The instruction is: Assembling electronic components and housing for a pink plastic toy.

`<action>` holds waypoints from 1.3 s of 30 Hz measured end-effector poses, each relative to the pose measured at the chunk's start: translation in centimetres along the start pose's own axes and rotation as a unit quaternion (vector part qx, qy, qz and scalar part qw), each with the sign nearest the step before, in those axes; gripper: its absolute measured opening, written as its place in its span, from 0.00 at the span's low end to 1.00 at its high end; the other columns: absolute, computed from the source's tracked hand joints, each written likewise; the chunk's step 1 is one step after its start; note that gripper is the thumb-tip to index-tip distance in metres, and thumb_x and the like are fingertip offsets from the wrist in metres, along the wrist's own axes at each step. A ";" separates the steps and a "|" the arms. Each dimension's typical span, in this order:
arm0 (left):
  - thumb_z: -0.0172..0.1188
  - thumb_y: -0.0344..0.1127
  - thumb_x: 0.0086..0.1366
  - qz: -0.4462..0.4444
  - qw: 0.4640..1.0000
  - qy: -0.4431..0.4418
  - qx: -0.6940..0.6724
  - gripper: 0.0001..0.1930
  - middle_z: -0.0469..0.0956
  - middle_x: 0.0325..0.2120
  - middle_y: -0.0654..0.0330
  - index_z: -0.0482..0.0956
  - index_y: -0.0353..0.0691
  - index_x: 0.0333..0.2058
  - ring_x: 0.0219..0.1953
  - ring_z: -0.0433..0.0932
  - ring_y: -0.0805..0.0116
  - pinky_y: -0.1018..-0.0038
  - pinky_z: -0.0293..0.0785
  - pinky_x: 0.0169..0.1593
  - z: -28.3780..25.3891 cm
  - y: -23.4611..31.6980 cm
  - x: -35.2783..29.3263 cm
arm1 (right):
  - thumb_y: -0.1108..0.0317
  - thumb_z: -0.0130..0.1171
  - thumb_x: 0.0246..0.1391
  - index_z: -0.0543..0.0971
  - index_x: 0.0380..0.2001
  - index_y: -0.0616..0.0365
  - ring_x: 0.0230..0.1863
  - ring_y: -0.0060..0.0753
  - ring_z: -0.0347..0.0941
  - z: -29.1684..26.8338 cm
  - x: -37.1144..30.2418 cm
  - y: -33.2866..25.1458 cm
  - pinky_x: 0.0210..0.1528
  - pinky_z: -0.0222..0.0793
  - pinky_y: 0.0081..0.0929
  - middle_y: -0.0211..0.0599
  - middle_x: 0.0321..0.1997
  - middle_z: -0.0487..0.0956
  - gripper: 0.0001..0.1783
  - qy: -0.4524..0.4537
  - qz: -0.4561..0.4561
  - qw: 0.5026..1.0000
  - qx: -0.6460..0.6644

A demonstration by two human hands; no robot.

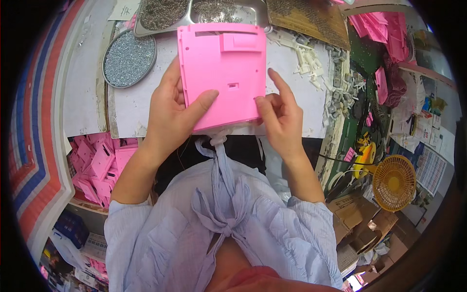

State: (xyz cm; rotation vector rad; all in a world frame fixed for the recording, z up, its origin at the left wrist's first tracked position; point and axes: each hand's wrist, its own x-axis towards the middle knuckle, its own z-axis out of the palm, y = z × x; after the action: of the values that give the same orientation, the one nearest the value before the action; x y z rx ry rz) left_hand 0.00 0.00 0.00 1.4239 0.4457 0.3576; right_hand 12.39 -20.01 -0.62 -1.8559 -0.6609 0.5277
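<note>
Along my far left hangs or lies a striped cloth of red, blue and white (36, 121). Beside it, below the level of the white-topped bench (141, 109), a heap of loose pink plastic pieces (101, 160) sits low, probably so the bulky stock stays off my working surface. On the bench a round dark-rimmed dish (104, 68) of tiny silvery metal parts (130, 57) stands within easy reach; its wall likely stops them scattering.

My left hand (170, 114) grips a flat pink plastic panel (221, 73) by its left side, thumb across the face and fingers behind, which I judge carries most of its weight. The panel is raised over the bench's near edge, tilted slightly, its slot at the top. Beyond it, a shiny steel compartment tray (249, 13) sorts small metal bits too fine to identify.

My right hand (284, 121) pinches the lower right edge between thumb and curled fingers, seemingly to steady it; the index finger stands free, just beside the panel. Farther right, white plastic fittings (307, 61) lie loose near a brown cardboard sheet (282, 20), and a yellow fan (394, 182) stands well apart.
</note>
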 end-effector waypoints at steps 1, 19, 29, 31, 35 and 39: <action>0.69 0.42 0.65 0.008 0.997 0.012 0.074 0.46 0.81 0.48 0.46 0.52 0.30 0.72 0.45 0.84 0.50 0.65 0.79 0.50 -0.2 0.0 0.0 | 0.64 0.62 0.65 0.62 0.71 0.58 0.20 0.33 0.76 0.1 -0.4 -0.3 0.26 0.70 0.29 0.36 0.21 0.79 0.36 0.008 -0.006 0.999 -0.043; 0.72 0.40 0.61 0.043 0.933 0.064 0.351 0.39 0.76 0.19 0.60 0.66 0.32 0.67 0.19 0.75 0.71 0.75 0.71 0.26 -0.8 -1.6 -0.6 | 0.62 0.65 0.61 0.77 0.59 0.53 0.22 0.43 0.78 -0.7 2.4 2.2 0.26 0.72 0.36 0.41 0.21 0.79 0.24 -0.074 -0.158 0.964 -0.203; 0.70 0.39 0.63 0.033 0.946 0.075 0.315 0.31 0.63 0.14 0.65 0.73 0.33 0.62 0.16 0.64 0.74 0.74 0.65 0.24 -2.0 -4.4 -0.9 | 0.58 0.60 0.65 0.67 0.71 0.51 0.17 0.47 0.75 -0.3 1.4 -0.2 0.23 0.72 0.41 0.39 0.13 0.73 0.33 -0.170 -0.134 0.868 -0.448; 0.70 0.38 0.64 0.039 0.943 0.064 0.323 0.32 0.63 0.14 0.65 0.72 0.34 0.64 0.17 0.65 0.73 0.74 0.65 0.24 -2.2 -4.4 -0.7 | 0.55 0.58 0.65 0.65 0.72 0.51 0.16 0.48 0.75 -0.5 1.8 -0.9 0.23 0.72 0.43 0.39 0.12 0.73 0.35 -0.186 -0.145 0.850 -0.472; 0.69 0.39 0.64 0.049 0.950 0.026 0.307 0.34 0.63 0.15 0.64 0.68 0.35 0.66 0.18 0.66 0.73 0.74 0.65 0.26 -2.7 -3.3 -0.6 | 0.49 0.57 0.66 0.65 0.72 0.53 0.17 0.49 0.77 -1.2 2.9 -3.2 0.23 0.73 0.46 0.40 0.13 0.75 0.37 -0.232 -0.136 0.820 -0.505; 0.72 0.31 0.60 -0.019 0.979 -0.062 0.194 0.43 0.69 0.25 0.66 0.60 0.35 0.71 0.23 0.67 0.75 0.77 0.66 0.29 -4.3 -1.9 -2.3 | 0.57 0.63 0.59 0.70 0.65 0.63 0.23 0.47 0.80 -1.0 4.1 -5.9 0.26 0.74 0.42 0.39 0.20 0.80 0.35 -0.277 -0.133 0.790 -0.530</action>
State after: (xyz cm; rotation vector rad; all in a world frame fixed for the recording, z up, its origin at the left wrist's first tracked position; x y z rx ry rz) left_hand -4.15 2.32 -2.09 1.8043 0.4555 0.1531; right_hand 14.92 -16.23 4.99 -2.5617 -1.8861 0.5587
